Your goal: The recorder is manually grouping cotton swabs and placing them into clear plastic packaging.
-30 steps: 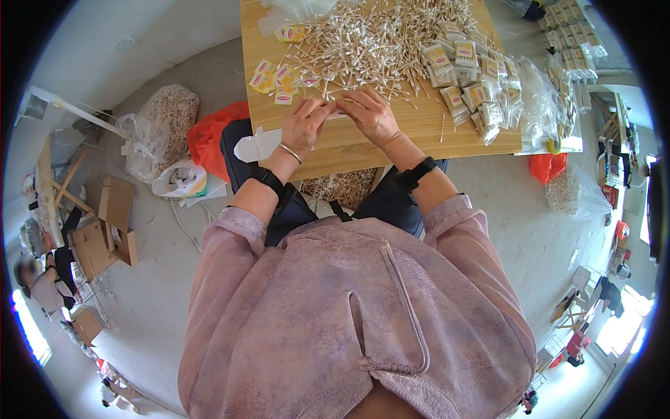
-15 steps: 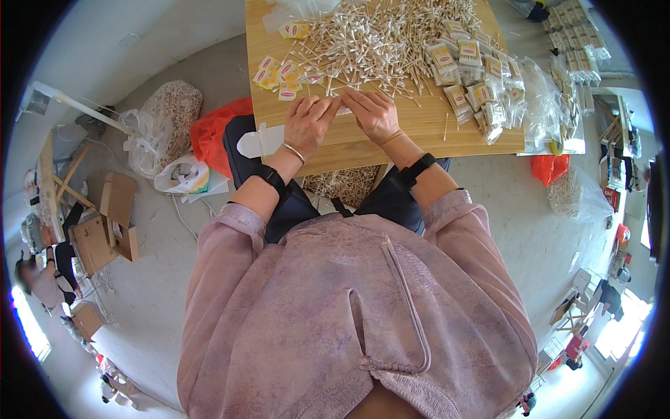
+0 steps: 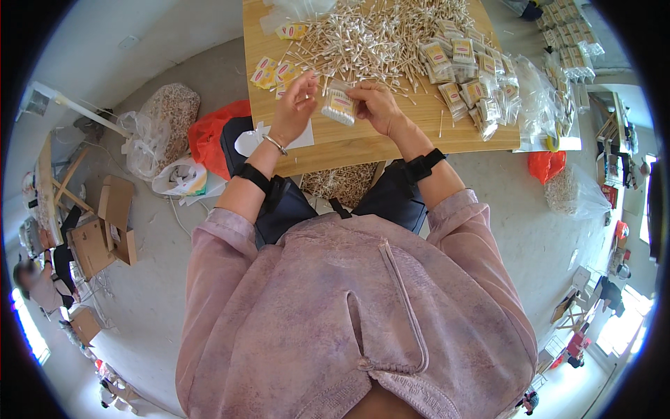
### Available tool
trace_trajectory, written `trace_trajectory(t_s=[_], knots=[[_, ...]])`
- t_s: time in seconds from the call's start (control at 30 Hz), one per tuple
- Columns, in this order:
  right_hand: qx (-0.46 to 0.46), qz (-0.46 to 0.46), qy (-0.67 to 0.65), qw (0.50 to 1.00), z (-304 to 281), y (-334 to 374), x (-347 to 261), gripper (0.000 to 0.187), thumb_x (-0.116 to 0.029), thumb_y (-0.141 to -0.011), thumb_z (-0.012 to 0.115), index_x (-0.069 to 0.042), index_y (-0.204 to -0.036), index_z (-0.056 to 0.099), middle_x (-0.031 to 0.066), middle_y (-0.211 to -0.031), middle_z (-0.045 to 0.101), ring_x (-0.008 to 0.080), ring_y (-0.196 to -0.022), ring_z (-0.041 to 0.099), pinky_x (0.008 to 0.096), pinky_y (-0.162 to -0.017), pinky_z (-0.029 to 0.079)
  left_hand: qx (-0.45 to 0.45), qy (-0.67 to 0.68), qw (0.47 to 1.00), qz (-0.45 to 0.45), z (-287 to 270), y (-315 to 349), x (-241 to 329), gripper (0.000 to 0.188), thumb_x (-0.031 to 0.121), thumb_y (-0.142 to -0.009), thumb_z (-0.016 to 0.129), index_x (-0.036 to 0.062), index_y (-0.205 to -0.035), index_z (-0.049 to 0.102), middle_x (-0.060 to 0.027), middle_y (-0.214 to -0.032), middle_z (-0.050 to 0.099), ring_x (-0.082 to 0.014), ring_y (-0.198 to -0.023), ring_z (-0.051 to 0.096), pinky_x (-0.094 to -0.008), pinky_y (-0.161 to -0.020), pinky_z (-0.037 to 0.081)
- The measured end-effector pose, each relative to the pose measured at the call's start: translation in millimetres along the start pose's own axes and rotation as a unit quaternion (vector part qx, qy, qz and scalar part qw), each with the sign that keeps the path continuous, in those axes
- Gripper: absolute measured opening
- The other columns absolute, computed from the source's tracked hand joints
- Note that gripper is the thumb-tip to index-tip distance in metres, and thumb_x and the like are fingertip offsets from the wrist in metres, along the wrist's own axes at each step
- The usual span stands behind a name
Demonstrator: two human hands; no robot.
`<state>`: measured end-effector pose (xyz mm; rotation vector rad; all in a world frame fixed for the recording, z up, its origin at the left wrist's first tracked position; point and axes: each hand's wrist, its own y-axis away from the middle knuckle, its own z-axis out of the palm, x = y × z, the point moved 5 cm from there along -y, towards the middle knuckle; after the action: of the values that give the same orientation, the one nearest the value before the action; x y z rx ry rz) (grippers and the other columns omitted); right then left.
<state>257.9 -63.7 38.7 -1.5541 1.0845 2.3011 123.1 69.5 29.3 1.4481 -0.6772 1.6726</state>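
My right hand (image 3: 380,108) pinches the edge of a small clear bag of cotton swabs (image 3: 338,107) with a yellow label card inside. The bag is tilted above the near part of the wooden table (image 3: 377,143). To its left, my left hand (image 3: 296,108) is raised with fingers apart and holds nothing. Beside that hand lie yellow label cards (image 3: 264,75), partly hidden by its fingers. A large heap of loose cotton swabs (image 3: 370,42) spreads over the table beyond both hands. Several filled swab bags (image 3: 463,52) are piled to the right.
Empty clear bags (image 3: 537,94) lie at the table's right edge, and a white paper piece (image 3: 255,140) at its left edge. Red plastic bags (image 3: 213,136) and a sack of swabs (image 3: 174,112) stand on the floor at left. An open cardboard box (image 3: 115,216) sits farther left.
The hands, close together before, are now apart. My left hand has moved left and opened. The swab bag, hidden before, now shows in my right hand.
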Motion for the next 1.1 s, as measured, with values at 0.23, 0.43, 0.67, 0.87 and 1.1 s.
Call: trace_trajectory(t_s=[0.23,0.43,0.67,0.87,1.1], knots=[[-0.079,0.134,-0.171,0.973,19,3,25,0.011,-0.012,-0.086,0.057,-0.003,-0.082,0.06,0.0032,-0.07,0.058,0.0118,-0.057,0.055,0.0251,-0.045,0.041,-0.089,-0.317,0.906,0.266,52,25,68,0.064,0.023,-0.063,0.082,0.0167,-0.121,0.057,-0.0046,-0.124,0.058,-0.0214,-0.126,0.045,-0.0415,-0.111,0.023],[-0.165,0.126,-0.163,0.965,32,13,21,0.026,-0.024,-0.096,0.041,-0.007,-0.11,0.055,0.0035,-0.093,0.061,0.0106,-0.073,0.061,0.0223,-0.053,0.051,-0.153,-0.308,0.902,0.261,61,23,77,0.036,0.034,-0.06,0.082,0.0179,-0.09,0.071,-0.0016,-0.1,0.069,-0.0132,-0.11,0.058,-0.043,-0.112,0.019],[-0.182,0.121,-0.176,0.96,43,28,9,0.021,-0.024,-0.096,0.043,-0.012,-0.105,0.058,-0.0037,-0.079,0.057,0.0022,-0.057,0.052,0.0156,-0.041,0.036,-0.171,-0.254,0.93,0.202,60,22,84,0.026,0.029,-0.062,0.083,0.0184,-0.082,0.071,0.003,-0.089,0.07,-0.0098,-0.104,0.06,-0.0404,-0.113,0.015],[-0.123,0.128,-0.145,0.973,48,34,-2,0.021,-0.022,-0.096,0.044,-0.011,-0.106,0.058,-0.0034,-0.079,0.058,0.0018,-0.058,0.053,0.0143,-0.042,0.039,-0.153,-0.228,0.942,0.194,63,25,93,0.027,0.019,-0.061,0.084,0.015,-0.084,0.07,-0.0004,-0.093,0.071,-0.0162,-0.11,0.059,-0.0425,-0.113,0.012],[-0.177,0.093,-0.155,0.968,45,30,-2,0.021,-0.021,-0.096,0.043,-0.01,-0.106,0.059,-0.0032,-0.081,0.058,0.0015,-0.061,0.054,0.0136,-0.043,0.04,-0.166,-0.2,0.943,0.206,62,22,88,0.027,0.021,-0.059,0.085,0.0176,-0.078,0.067,0.0066,-0.087,0.07,-0.0129,-0.108,0.059,-0.0455,-0.114,0.011]])
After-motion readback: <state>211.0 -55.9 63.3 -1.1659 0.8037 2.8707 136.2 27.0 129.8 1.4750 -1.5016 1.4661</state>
